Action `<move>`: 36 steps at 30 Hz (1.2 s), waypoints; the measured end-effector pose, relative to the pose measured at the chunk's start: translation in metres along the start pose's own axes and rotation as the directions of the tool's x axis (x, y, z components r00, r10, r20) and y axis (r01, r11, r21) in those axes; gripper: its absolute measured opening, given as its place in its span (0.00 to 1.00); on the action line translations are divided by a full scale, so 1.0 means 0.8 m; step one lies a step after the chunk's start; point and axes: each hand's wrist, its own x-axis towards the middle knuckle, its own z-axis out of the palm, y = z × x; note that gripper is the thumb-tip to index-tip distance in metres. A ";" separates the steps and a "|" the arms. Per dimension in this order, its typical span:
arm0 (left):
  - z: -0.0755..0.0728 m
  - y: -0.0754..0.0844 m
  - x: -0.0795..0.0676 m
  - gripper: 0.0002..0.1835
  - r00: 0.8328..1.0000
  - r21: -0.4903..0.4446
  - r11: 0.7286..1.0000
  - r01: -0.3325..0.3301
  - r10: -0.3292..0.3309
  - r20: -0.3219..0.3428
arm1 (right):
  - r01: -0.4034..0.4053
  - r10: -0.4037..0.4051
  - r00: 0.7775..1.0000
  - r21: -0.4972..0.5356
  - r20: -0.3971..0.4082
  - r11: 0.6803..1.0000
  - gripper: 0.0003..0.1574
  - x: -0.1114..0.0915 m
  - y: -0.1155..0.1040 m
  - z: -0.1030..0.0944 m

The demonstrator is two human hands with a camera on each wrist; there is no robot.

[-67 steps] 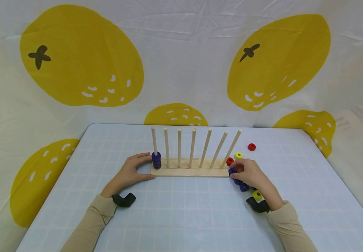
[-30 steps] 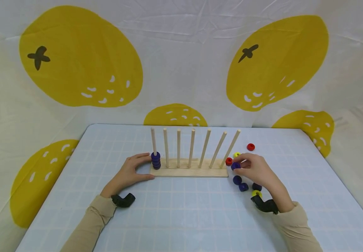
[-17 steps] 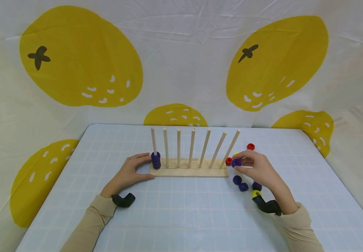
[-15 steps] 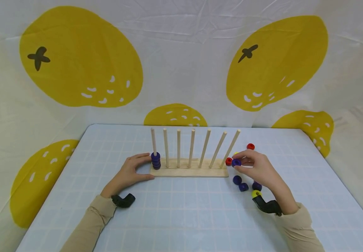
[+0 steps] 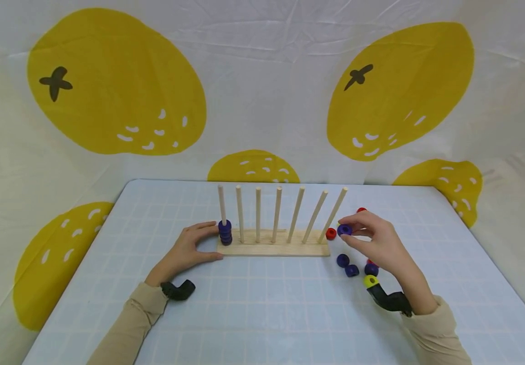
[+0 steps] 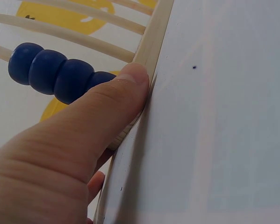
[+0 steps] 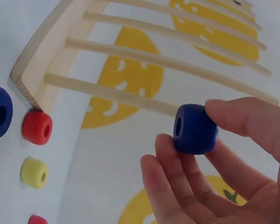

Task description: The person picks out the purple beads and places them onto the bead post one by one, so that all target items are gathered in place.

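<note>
A wooden peg rack (image 5: 273,249) with a row of upright pegs stands on the table. Several blue beads (image 5: 225,234) are stacked on its leftmost peg. My left hand (image 5: 192,247) grips the rack's left end, thumb along the front edge and fingers behind; the left wrist view shows the thumb (image 6: 97,112) on the base. My right hand (image 5: 376,238) pinches a blue bead (image 5: 344,230) just right of the rack, raised off the table. In the right wrist view, that bead (image 7: 196,129) is between thumb and fingertips, its hole partly visible.
A red bead (image 5: 331,233) lies by the rack's right end. Loose blue beads (image 5: 342,260), a yellow bead (image 5: 371,282) and a partly hidden red bead (image 5: 372,262) lie below the right hand. Another red bead (image 5: 361,209) lies beyond it.
The right hand has lifted the blue bead from beside the rack's end and moved slightly right and away, turning the bead so its hole shows. The left hand and rack have stayed put.
</note>
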 end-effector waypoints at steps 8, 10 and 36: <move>0.000 0.000 0.000 0.37 1.000 -0.005 1.000 0.002 -0.002 0.000 | 0.054 -0.051 0.997 0.058 -0.062 0.997 0.18 -0.002 -0.011 -0.005; 0.000 0.001 0.000 0.37 1.000 -0.004 1.000 0.003 -0.003 0.001 | 0.069 -0.063 0.995 0.073 -0.078 0.995 0.18 -0.002 -0.013 -0.006; 0.001 -0.001 0.000 0.37 1.000 -0.002 1.000 -0.023 0.023 -0.017 | 0.129 -0.105 0.979 0.133 -0.174 0.983 0.23 -0.010 -0.036 -0.014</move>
